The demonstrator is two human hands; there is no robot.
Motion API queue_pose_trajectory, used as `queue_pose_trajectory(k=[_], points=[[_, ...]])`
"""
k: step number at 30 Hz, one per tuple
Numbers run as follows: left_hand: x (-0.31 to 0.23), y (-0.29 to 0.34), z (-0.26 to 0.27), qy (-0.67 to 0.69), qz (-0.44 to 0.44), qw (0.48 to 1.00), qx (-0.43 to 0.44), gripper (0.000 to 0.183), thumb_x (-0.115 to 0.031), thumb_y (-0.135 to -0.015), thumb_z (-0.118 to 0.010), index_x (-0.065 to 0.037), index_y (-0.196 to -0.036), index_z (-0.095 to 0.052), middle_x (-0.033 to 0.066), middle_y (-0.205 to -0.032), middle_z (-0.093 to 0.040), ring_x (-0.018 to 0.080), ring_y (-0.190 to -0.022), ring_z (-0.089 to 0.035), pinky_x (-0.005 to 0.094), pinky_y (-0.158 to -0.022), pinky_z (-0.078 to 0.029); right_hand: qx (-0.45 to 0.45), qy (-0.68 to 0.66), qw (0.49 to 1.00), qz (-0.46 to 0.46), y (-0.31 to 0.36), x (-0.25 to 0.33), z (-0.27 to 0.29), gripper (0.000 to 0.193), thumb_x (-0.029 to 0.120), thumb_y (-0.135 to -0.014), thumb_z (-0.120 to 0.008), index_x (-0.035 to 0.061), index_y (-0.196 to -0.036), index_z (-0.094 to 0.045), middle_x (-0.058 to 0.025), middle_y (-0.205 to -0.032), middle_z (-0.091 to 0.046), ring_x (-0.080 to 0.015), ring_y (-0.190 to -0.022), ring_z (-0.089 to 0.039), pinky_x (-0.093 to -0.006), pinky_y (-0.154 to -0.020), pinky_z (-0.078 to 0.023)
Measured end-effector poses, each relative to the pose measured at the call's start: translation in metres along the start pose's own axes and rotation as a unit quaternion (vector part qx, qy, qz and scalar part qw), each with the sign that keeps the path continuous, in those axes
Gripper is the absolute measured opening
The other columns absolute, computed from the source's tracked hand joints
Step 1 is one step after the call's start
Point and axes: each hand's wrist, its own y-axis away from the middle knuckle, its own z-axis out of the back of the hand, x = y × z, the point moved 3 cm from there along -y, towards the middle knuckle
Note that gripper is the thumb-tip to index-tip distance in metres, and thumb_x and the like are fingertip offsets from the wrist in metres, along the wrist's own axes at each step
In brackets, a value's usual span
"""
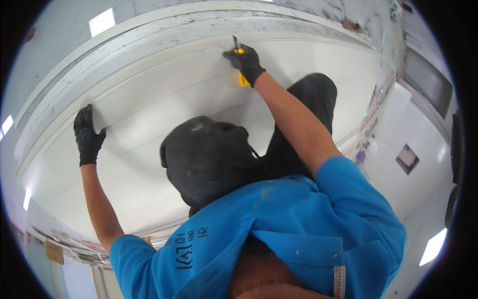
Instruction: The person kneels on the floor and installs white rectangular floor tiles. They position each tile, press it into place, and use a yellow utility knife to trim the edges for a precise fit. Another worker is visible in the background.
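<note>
Here, my right hand [246, 60] wraps its fingers around the yellow tool [243, 78], its dark tip [235, 43] pointing away from me near the far side of the long white board [144, 99], which runs left to right, and my left hand [88, 136], thumb spread, sits well to the left.

bright light patch [433, 246], dark-edged diamond panel [408, 159]

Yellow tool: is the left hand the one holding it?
No, the right hand grips the yellow tool, while the left hand is apart from it, at the white panel.
</note>
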Motion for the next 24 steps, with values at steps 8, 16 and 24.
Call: queue_pose_trajectory(k=[8,16,24], points=[[-0.024,-0.035,0.029,-0.067,0.067,0.991,0.099,0.096,-0.036,-0.069,-0.081,-0.010,-0.150,-0.036,0.0150,-0.149,-0.041,0.0322,-0.140,-0.036,0.0491,-0.117,-0.026,0.031,-0.004,0.999,0.041,-0.027,-0.038,0.023,0.021,0.018,-0.086,-0.076,0.0079,-0.086,-0.058,-0.0009,-0.065,-0.057,-0.0117,-0.055,-0.054,-0.0274,-0.053,-0.043],[-0.029,-0.021,0.031,-0.044,0.072,0.994,0.072,0.090,-0.031,-0.072,-0.080,-0.007,-0.147,-0.038,0.0161,-0.142,-0.046,0.0315,-0.136,-0.041,0.0466,-0.117,-0.029,0.039,-0.009,0.998,0.044,-0.032,-0.041,0.028,0.019,0.014,-0.091,-0.072,0.0081,-0.085,-0.055,0.0007,-0.065,-0.054,-0.0101,-0.051,-0.050,-0.0254,-0.049,-0.042],[-0.024,-0.032,0.033,-0.039,0.059,0.995,0.069,0.088,-0.030,-0.070,-0.082,-0.006,-0.145,-0.041,0.0160,-0.141,-0.047,0.0320,-0.136,-0.041,0.0447,-0.117,-0.030,0.038,-0.006,0.998,0.048,-0.032,-0.037,0.030,0.019,0.014,-0.091,-0.072,0.0089,-0.084,-0.055,0.0007,-0.065,-0.053,-0.0097,-0.052,-0.051,-0.0255,-0.050,-0.043]])
